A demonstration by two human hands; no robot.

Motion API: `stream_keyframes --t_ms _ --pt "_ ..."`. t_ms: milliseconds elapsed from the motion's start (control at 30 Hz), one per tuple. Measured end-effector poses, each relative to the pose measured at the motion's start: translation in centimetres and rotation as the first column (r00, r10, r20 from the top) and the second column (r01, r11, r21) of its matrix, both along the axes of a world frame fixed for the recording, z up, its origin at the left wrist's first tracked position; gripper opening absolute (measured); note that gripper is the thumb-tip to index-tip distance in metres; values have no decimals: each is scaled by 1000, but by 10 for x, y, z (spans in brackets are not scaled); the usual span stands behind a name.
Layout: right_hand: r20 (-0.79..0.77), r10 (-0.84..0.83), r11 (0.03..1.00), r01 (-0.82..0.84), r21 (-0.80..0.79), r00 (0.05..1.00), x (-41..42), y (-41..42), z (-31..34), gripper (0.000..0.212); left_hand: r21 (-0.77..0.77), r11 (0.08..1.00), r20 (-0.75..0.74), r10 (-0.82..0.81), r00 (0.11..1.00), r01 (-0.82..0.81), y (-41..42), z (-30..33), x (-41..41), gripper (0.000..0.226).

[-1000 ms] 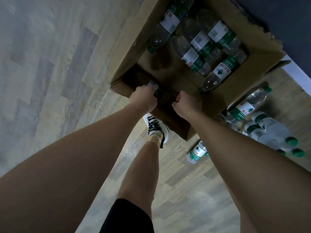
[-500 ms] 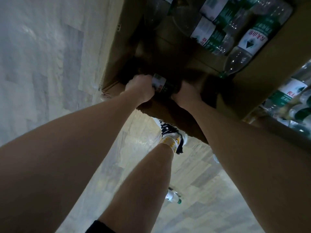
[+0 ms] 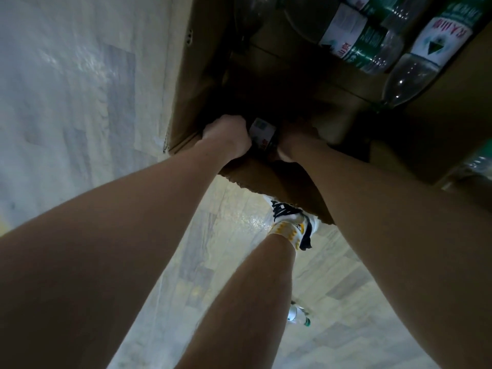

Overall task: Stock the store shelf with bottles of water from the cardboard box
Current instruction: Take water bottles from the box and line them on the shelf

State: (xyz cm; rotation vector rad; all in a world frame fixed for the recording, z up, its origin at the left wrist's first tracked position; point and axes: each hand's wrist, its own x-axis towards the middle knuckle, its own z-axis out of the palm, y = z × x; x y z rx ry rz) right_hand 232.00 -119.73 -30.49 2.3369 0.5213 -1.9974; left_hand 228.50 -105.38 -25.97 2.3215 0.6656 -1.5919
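A water bottle [image 3: 262,135] lies low in the near corner of the cardboard box [image 3: 186,83], held between the two hands. Only its white label band and a dark stretch beside it show; its long axis runs roughly from the left hand across to the right hand, and which end carries the cap cannot be told. The left hand [image 3: 227,139] is curled into a fist round the bottle's left part, knuckles up, wrist over the box's near edge. The right hand [image 3: 295,145] clasps the other part, its fingers lost in the box's shadow. Beyond the right hand, deeper in the box, more bottles [image 3: 372,49] lie on their sides, and one clear neck slants back towards the hands. Below the forearms, a sneaker [image 3: 290,217] stands on the pale tiled floor [image 3: 66,102], and nearer the person a small bottle [image 3: 298,314] lies on that floor.
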Motion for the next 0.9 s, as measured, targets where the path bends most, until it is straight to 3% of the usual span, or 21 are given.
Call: stream_keyframes --t_ms 100,233,400,500,567,767,900 --pt "-81 -52 999 51 -16 995 6 1 15 106 -12 1000 -11 -5 1000 5 -2 14 -3 17" --pt "-91 -97 995 93 -44 991 18 -13 53 84 -20 1000 -1 2 1000 -2 -5 42 3 20" --pt "-40 -421 903 415 -109 906 30 -36 106 92 -59 998 15 8 1000 -7 -17 88 15 19" --pt "-75 -631 775 622 -109 773 43 -49 141 82 -73 997 35 25 999 -22 -25 121 24 21" --pt "-102 -675 738 667 -107 731 56 -56 165 88 -77 996 46 43 998 -39 -29 146 33 22" --pt "-156 -638 768 637 -63 754 117 -60 270 118 -112 987 124 133 983 -119 -23 240 69 18" --pt "-174 -628 768 640 17 758 150 -53 357 141 -178 944 221 314 924 -278 -9 324 98 18"
